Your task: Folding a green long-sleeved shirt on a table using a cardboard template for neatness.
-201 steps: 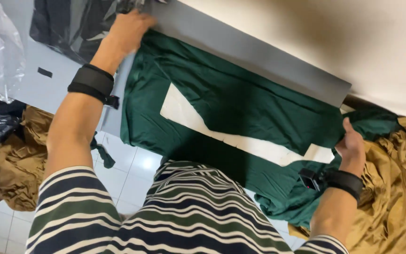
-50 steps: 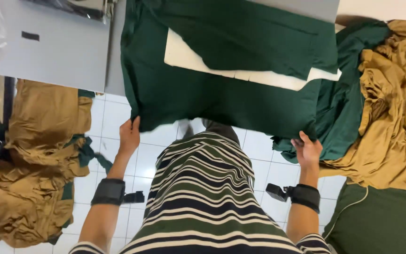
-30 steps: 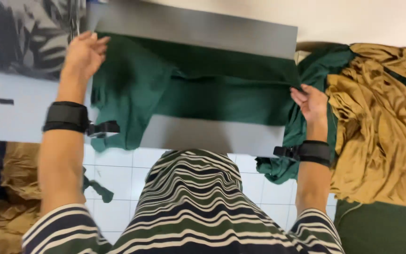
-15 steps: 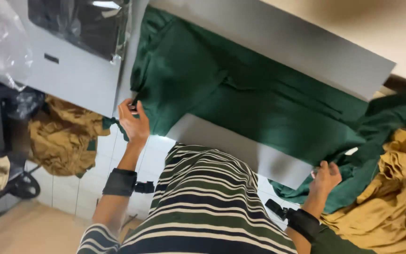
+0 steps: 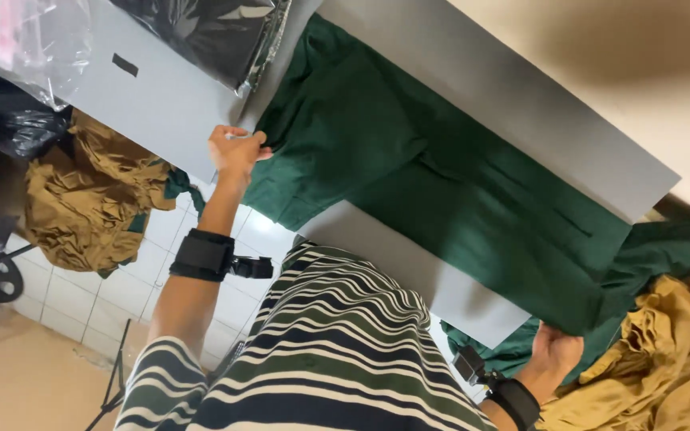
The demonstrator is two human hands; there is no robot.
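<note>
Left hand [image 5: 235, 152] moved up green garment [image 5: 441, 191] edge; right hand [image 5: 554, 353] gripping.

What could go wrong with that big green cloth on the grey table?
The dark green cloth garment hangs over the grey table's near edge, so it might slide off toward the white tiled floor. The left hand and right hand grip opposite ends; uneven pulling could wrinkle it.

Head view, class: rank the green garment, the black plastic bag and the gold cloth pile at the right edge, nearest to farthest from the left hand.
1. Green garment: its edge is in the left hand.
2. Black plastic bag: above the hand, on the table.
3. Gold cloth pile: far right, near the right hand.
</note>
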